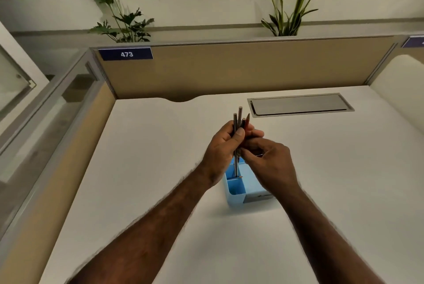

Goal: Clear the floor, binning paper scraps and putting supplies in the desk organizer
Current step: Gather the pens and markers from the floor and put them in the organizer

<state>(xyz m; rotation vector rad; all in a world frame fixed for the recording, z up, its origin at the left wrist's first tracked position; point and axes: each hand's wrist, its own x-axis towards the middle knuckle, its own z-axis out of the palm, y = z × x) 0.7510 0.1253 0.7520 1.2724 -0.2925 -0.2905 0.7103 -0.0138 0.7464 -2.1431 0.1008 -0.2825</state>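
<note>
A light blue desk organizer (pixel 237 193) with open compartments stands on the white desk (pixel 142 169). Directly above it my left hand (pixel 221 146) grips a bunch of several pencils (pixel 238 118), held nearly upright, their tops sticking out above my fingers. The lower end of one pencil reaches down into the organizer's back compartment. My right hand (pixel 268 162) sits close against the left, its fingertips pinching the pencils near their lower part. The right side of the organizer is partly hidden behind my right hand and wrist.
A grey cable flap (pixel 300 104) is set into the desk at the back right. A tan partition (pixel 241 68) with a label reading 473 walls the back, a glass and tan panel (pixel 68 123) walls the left. Plants stand behind the partition.
</note>
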